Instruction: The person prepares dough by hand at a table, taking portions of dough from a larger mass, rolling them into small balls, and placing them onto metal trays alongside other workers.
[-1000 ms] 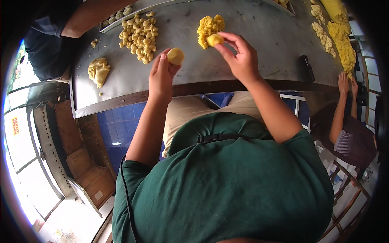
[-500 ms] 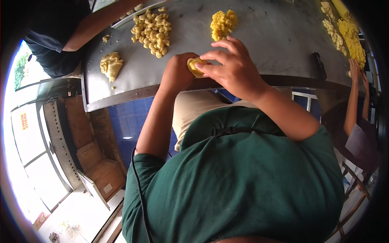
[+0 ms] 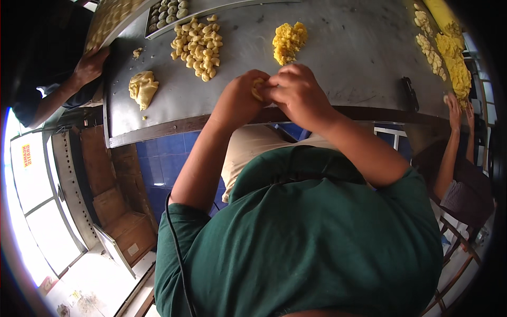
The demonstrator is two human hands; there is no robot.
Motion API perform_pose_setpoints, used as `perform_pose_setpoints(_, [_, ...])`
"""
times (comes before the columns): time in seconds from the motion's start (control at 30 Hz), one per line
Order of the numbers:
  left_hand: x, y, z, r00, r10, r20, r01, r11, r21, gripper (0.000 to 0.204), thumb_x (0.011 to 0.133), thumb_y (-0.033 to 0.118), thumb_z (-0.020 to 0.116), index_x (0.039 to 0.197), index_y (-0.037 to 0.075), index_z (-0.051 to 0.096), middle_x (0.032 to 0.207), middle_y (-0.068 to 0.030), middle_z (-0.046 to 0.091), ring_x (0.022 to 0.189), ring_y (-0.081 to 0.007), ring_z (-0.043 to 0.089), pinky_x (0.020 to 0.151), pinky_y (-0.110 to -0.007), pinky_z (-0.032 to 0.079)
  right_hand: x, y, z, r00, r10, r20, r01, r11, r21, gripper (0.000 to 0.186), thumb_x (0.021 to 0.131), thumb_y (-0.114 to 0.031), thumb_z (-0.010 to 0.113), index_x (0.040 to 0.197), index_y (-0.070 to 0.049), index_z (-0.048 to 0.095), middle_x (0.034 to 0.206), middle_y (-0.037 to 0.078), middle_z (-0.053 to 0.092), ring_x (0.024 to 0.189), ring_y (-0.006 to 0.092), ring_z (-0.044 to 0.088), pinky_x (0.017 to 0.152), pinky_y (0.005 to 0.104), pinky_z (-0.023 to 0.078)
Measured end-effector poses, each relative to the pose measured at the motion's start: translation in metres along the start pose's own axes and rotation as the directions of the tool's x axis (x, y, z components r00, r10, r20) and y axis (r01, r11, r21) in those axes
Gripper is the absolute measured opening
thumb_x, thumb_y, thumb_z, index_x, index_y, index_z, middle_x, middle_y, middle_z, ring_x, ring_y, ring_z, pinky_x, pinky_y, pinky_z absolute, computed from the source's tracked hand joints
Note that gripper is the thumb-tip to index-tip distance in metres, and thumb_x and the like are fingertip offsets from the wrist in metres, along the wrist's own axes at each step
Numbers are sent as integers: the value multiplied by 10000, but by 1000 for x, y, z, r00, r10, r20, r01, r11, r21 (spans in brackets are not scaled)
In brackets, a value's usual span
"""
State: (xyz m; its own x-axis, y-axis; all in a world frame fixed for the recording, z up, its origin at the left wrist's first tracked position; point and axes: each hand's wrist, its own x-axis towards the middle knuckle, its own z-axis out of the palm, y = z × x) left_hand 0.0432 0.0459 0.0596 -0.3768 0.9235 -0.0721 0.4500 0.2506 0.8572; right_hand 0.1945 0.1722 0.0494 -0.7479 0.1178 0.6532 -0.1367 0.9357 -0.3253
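Note:
Just above the table's near edge, my left hand (image 3: 243, 100) cups a small piece of yellow dough (image 3: 257, 90). The fingers of my right hand (image 3: 299, 98) are bunched together and pinch its rim. Most of the piece is hidden between the hands, so its inside does not show. Beyond my right hand lies a heap of crumbly yellow filling (image 3: 288, 42). A pile of small pale dough pieces (image 3: 198, 46) sits farther left, and a larger smooth lump of dough (image 3: 142, 89) rests near the left edge.
On the metal table (image 3: 343, 63), a tray of round pieces (image 3: 168, 15) stands at the far left. A co-worker's hand (image 3: 92, 66) grips another large tray (image 3: 112, 24). A black object (image 3: 409, 94) lies right, near a second person's hands (image 3: 455, 113) and more yellow filling (image 3: 451, 63).
My right fingers have closed in on the dough piece, which was more exposed before. At left, the co-worker's arm has drawn back, and a large tray has come into view in that hand.

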Motion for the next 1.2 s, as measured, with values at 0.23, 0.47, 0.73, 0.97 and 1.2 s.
perform_pose_setpoints(0.23, [0,-12,7,994,-65,-85,60,996,-63,437,781,152,868,1165,35,695,997,-177,762,914,-331,759,816,-409,582,0,12,-4,970,189,151,-224,939,262,255,875,-166,800,1124,-114,784,1040,40,771,982,280,692,961,415,523])
perform_pose_setpoints(0.47, [2,-6,14,989,-17,-145,15,1000,-13,399,754,197,885,1064,14,712,936,-197,753,902,-352,751,802,-414,577,6,5,3,885,379,270,-450,845,288,245,823,-150,801,1068,-141,800,1057,-7,769,1058,210,665,973,406,503])
perform_pose_setpoints(0.73, [2,-4,8,996,-74,42,68,987,144,387,740,193,864,1030,11,681,930,-198,740,904,-393,728,789,-427,569,4,7,6,962,107,250,-130,988,79,175,844,-119,758,1010,-156,802,1009,4,763,1053,237,665,963,423,499])
perform_pose_setpoints(0.97, [-4,-3,16,992,61,-107,-56,997,50,453,790,211,869,1131,49,619,989,-191,736,941,-375,732,776,-428,579,8,6,3,783,586,211,-621,758,199,443,806,-271,905,1101,-44,665,931,75,677,833,194,626,736,346,547])
perform_pose_setpoints(1.2, [-3,4,12,993,-87,-84,76,990,-122,315,929,231,799,1112,-13,724,1083,-102,783,1031,-228,739,866,-342,566,5,12,11,607,692,390,-670,181,720,503,900,-440,817,1191,-72,637,1123,69,666,1006,187,630,905,362,533])
